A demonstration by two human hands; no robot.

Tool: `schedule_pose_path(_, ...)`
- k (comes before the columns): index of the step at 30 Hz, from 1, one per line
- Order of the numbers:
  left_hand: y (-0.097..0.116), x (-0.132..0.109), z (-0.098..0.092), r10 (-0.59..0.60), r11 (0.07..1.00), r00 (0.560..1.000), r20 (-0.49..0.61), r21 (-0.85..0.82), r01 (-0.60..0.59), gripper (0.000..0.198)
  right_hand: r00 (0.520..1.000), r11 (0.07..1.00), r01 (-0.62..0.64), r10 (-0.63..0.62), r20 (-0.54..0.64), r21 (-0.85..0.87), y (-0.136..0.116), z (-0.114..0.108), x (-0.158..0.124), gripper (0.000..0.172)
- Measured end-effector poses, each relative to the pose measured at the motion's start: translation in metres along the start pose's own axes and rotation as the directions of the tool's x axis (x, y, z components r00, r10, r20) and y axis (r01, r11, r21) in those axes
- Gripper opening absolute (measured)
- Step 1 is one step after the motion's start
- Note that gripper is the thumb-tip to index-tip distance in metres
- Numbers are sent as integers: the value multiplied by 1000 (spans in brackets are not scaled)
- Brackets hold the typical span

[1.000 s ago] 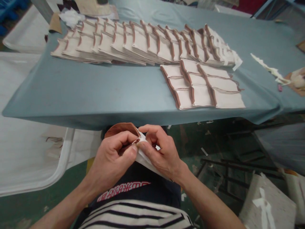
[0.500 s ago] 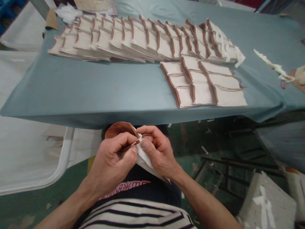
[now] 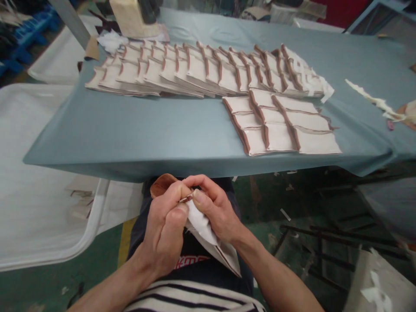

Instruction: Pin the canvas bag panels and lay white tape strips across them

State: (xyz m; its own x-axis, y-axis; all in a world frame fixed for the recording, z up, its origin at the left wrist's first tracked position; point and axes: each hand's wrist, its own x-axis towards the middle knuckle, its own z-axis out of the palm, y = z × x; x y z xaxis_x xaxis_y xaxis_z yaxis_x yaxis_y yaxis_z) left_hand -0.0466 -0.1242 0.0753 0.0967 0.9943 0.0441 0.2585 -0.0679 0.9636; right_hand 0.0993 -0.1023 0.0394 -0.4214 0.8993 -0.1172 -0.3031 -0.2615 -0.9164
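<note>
Over my lap, just off the table's front edge, I hold a white fabric piece with a brown edge [image 3: 203, 225]. My left hand [image 3: 169, 221] is closed, thumb and fingers pinching the narrow brown edge. Close against it, my right hand [image 3: 216, 208] pinches the same piece at its white side, thumb on top. A rounded brown flap [image 3: 161, 185] sticks out behind the left fingers. The white part hangs down below the right hand to a point. What lies between the fingertips is partly hidden.
A blue-grey covered table [image 3: 130, 134] spans the front. On it lie overlapping rows of white pieces with brown edges [image 3: 195, 69] and a smaller stack [image 3: 282, 125]. A white tub [image 3: 100, 212] stands left, dark metal bars [image 3: 325, 234] right. Scraps lie on the green floor.
The left hand has turned more upright and hides more of the brown flap. More of the white part shows below the hands. The camera view has shifted slightly.
</note>
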Motion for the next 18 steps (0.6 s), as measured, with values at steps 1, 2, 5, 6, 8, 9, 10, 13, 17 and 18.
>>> schedule_pose_path(1,0,1,-1,-8,1000,1000,-12,-18,7,23,1000,1000,8,-9,6,18,0,2,1,54)
schedule_pose_path(2,-1,2,-1,-9,999,1000,-20,-35,8,23,1000,999,17,-17,7,28,0,3,3,55)
schedule_pose_path(5,-7,8,-4,-10,992,999,38,-124,15,21,1000,1000,20,-20,4,17,3,4,7,61)
schedule_pose_path(6,-9,11,-6,-14,987,996,83,-156,27,20,1000,1000,10,-10,16,8,3,2,9,62)
schedule_pose_path(8,-14,17,-13,-20,980,986,166,-191,52,18,999,999,-8,10,49,-37,0,-6,12,62)
schedule_pose_path(9,-15,20,-18,-17,983,979,206,-177,54,18,999,996,4,1,53,-94,-3,-10,14,59)
schedule_pose_path(10,-15,23,-23,-6,989,970,245,-142,42,18,998,981,45,-37,50,-188,-8,-15,16,55)
schedule_pose_path(13,-4,29,-42,52,998,916,399,-5,-55,21,927,756,365,-349,136,-543,-30,-26,19,42)
schedule_pose_path(17,22,33,-61,173,974,838,517,38,-224,23,669,325,717,-572,475,-617,-61,-30,21,34)
schedule_pose_path(18,27,34,-64,203,964,822,532,36,-262,23,632,278,748,-576,518,-603,-67,-29,21,35)
